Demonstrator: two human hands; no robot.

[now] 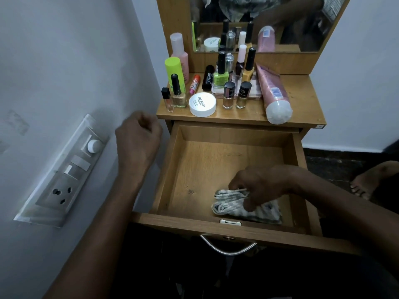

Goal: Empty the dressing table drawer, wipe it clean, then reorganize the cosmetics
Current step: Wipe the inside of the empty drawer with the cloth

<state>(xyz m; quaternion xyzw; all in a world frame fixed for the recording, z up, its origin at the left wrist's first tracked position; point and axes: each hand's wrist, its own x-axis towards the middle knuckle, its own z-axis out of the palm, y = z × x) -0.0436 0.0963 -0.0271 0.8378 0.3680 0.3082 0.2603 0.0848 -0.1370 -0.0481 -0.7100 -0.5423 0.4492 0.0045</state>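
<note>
The wooden drawer (pixel 207 160) stands pulled out, holding only a folded striped cloth (pixel 235 209) at its front right. My right hand (pixel 259 186) grips that cloth on the drawer floor. My left hand (pixel 138 137) hovers left of the drawer beside the wall, fingers curled, holding nothing. On the dressing table top (pixel 302 100) stand the cosmetics: a white nail polish remover jar (pixel 202 104), a green polish bottle (pixel 221 72), a lime tube (pixel 173 71), a pink bottle (pixel 180 52), and a pink tube (pixel 273 93) lying on its side.
A mirror (pixel 269 22) rises behind the cosmetics. A switch and socket panel (pixel 64 175) is on the wall at left. The drawer has a metal handle (pixel 227 248) on its front. A bare foot (pixel 371 180) rests on the dark floor at right.
</note>
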